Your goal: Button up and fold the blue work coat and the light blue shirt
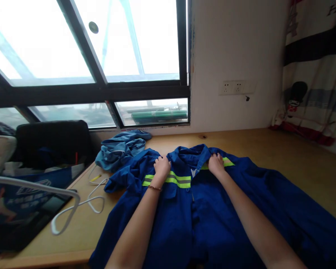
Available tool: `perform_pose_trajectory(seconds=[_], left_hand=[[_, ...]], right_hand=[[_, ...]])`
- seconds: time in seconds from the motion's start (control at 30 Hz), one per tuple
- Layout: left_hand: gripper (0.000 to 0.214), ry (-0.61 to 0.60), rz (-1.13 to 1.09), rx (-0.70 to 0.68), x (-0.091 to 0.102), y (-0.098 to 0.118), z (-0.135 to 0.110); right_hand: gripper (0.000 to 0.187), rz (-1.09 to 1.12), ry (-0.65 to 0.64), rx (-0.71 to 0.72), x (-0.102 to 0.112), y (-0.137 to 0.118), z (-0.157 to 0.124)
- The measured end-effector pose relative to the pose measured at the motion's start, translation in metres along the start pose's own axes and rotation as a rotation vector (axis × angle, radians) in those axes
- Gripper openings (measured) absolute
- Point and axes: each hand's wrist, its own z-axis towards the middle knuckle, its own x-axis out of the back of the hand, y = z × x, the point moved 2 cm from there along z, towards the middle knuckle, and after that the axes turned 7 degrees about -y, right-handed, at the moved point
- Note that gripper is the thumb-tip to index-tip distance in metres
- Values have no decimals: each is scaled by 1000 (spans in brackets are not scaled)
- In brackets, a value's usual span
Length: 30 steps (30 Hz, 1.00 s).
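Observation:
A dark blue work jacket (179, 209) with a yellow-green and grey reflective band across the chest lies front up on the wooden table, its collar toward the wall. Fingers curled, my left hand (162, 167) grips the cloth at the shoulder on the left, just above the band. On the other side of the collar, my right hand (216, 164) pinches the jacket near the shoulder on the right. The jacket's front is partly undone near the collar. One sleeve is bunched at the left, and the other stretches off to the lower right.
A crumpled lighter blue garment (120, 147) lies by the window behind the jacket. A white cable (78, 203) loops over the left part of the wooden table (58, 243). Left of it stand a black chair (54, 140) and a printed blue bag (30, 198). A patterned curtain (319, 74) hangs at right.

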Motion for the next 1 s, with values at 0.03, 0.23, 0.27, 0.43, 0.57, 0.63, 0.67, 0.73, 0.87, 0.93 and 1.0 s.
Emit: perform_pose_trajectory(seconds=[0.03,0.23,0.27,0.43,0.57,0.63,0.67,0.73,0.87,0.93,1.0], left_hand=[[42,-10,65,-29,2,7,-8],[56,-252,81,-425,-30,45,-50],[58,-263,49,-437,-37,46,-49],[54,-169,-15,-490,-50,44,-20],[49,-70,-22,-456,-48,49,-2],[48,-44,-29,-435,-48,53,2],[48,-39,-34,-425,-49,54,4],[48,-44,-45,-410,-49,55,6],[49,-57,-70,-411,-48,55,7],[50,-60,-78,-408,-47,54,6],[50,-62,-86,-401,-48,54,5]], right_hand=[[42,14,-40,21,-5,-9,-3],[60,7,-47,46,-31,-24,-6],[60,0,-49,73,-31,-20,-2],[50,-9,-88,167,-13,-7,15],[45,56,5,118,-4,-37,-15],[45,73,-3,180,-9,-57,-48],[47,83,-24,236,-13,-65,-67],[52,62,-10,243,-18,-73,-102],[40,37,6,220,-8,-61,-135],[31,42,-7,223,7,-51,-139],[31,34,-34,225,23,-45,-144]])
